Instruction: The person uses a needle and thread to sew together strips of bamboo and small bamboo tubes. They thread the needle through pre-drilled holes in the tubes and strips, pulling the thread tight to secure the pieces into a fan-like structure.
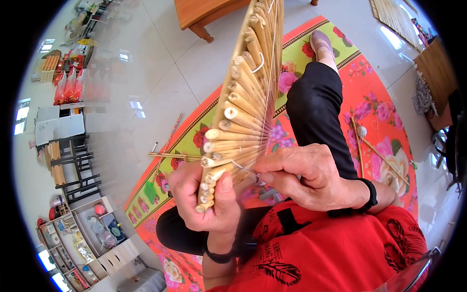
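Observation:
A long row of pale, woven cane sticks (243,114), fanned out with rounded cut ends and threaded with thin white cord, rises from the middle of the view to the top edge. My left hand (209,199) is closed round its lower end, thumb over the near sticks. Beside it, at the right of the sticks, my right hand (306,177) pinches a thin light cord (242,167) that runs to the sticks. Whether anything else is between those fingertips is too small to tell. A few slim sticks (172,155) poke out leftward behind the bundle.
A floral mat (365,73) lies under my legs on the tiled floor, with loose sticks (389,160) and a small white ball at the right. A wooden table (204,12) stands ahead, shelving (78,243) and stacked goods at the left, a brown board (430,73) at the right.

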A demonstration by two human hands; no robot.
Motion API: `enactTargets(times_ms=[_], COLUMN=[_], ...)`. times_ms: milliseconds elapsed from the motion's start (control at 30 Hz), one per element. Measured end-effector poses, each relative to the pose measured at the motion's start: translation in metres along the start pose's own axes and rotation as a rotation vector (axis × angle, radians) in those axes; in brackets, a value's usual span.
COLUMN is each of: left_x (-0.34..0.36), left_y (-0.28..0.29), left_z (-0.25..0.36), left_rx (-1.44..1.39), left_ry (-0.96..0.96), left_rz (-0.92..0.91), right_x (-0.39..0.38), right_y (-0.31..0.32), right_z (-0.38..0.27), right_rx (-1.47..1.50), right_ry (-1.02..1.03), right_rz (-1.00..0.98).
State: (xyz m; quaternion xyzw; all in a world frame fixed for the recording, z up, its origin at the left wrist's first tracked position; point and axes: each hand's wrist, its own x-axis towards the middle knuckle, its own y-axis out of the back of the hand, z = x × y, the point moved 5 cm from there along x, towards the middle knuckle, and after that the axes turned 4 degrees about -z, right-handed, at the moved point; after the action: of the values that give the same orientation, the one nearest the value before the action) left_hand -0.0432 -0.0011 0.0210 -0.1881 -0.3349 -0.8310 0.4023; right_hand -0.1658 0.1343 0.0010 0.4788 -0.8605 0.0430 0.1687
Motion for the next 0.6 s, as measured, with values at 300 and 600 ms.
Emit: enactTargets(times_ms=[300, 600], left_x=[0.0001, 0.0004], left_y=[0.0035, 0.0027], left_z=[-0.0003, 0.0039], left_rx=[0.020, 0.036], left_ry=[0.024, 0.012], left_rz=[0.004, -0.039], right_x=[-0.0007, -0.0002], right_y=[-0.0052, -0.0062], right_z=[0.0042, 0.0044], right_rx=[0.046, 0.027], right_ry=[-0.037, -0.030], right_rz=[0.018, 0.011])
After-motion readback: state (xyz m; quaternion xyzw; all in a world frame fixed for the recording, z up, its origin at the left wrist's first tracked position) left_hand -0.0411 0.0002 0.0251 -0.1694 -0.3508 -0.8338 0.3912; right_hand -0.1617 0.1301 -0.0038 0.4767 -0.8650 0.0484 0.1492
